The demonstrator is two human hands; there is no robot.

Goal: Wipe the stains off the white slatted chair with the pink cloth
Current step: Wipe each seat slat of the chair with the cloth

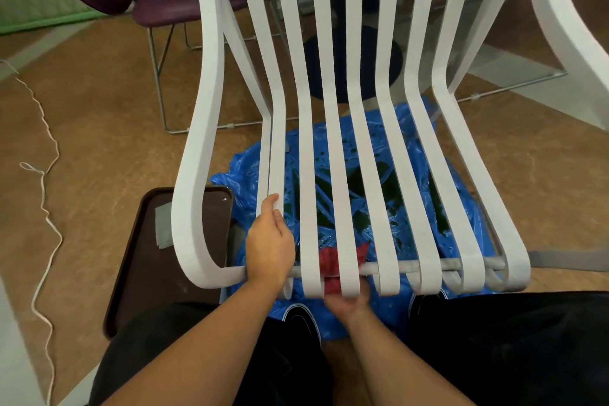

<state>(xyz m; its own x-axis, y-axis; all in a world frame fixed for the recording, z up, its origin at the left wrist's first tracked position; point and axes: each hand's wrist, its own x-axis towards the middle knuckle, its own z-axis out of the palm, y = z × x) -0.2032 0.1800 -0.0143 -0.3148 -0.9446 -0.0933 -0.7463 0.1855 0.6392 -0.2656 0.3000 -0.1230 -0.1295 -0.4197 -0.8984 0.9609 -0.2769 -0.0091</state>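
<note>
Risk of snagging: pink cloth (329, 262) threaded between two middle slats of white slatted chair (212, 76), bunched at the front crossbar (412, 265). Grips its lower end from beneath with right hand (346, 303), fingers mostly hidden; curls left hand (270, 241) round a slat to steady. Could jam or slip free if tugged hard, leaving slat edges unwiped. Could also brush the stained blue sheet (237, 181) below and smear dirt back.

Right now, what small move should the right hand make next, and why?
Probably rub the pink cloth sideways along the grey crossbar. The right hand holds it there from below, between two slats, and the left hand grips a chair slat, steadying it.
</note>
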